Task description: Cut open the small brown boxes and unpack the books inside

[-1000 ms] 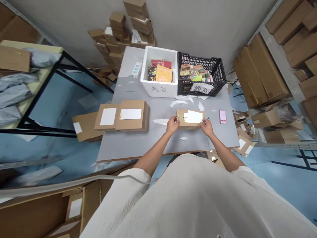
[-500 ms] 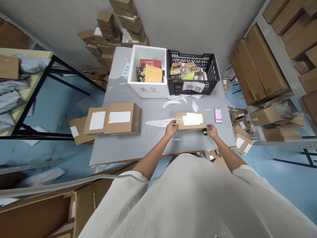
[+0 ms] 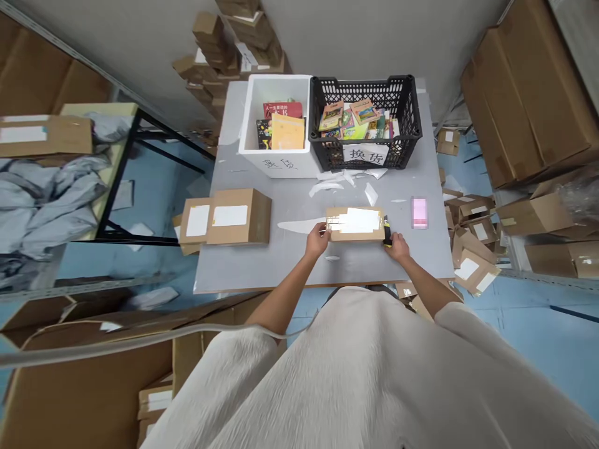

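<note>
A small cardboard box (image 3: 355, 234) with a white label and clear tape lies in front of me on the grey table. My left hand (image 3: 317, 240) is closed on its left end, thumb and fingers at the taped corner. Close to the box's right end is a black and yellow utility knife (image 3: 387, 229). The fingers of my right hand (image 3: 398, 247) are closed on the knife's lower end; the fingertips are small and partly hidden. A phone with a pink screen (image 3: 419, 212) lies to the right of that hand.
Behind the box stand a white foam bin (image 3: 285, 163) and a black plastic crate (image 3: 365, 142), both holding books. Two labelled cartons (image 3: 236, 232) sit at the left. Paper scraps (image 3: 327, 186) are scattered on the table (image 3: 281, 274). Cardboard boxes crowd the floor and shelves around.
My right hand has gone from the box's right corner to the utility knife, which now stands out more beside the box. My left hand stays on the box. The view has shifted slightly.
</note>
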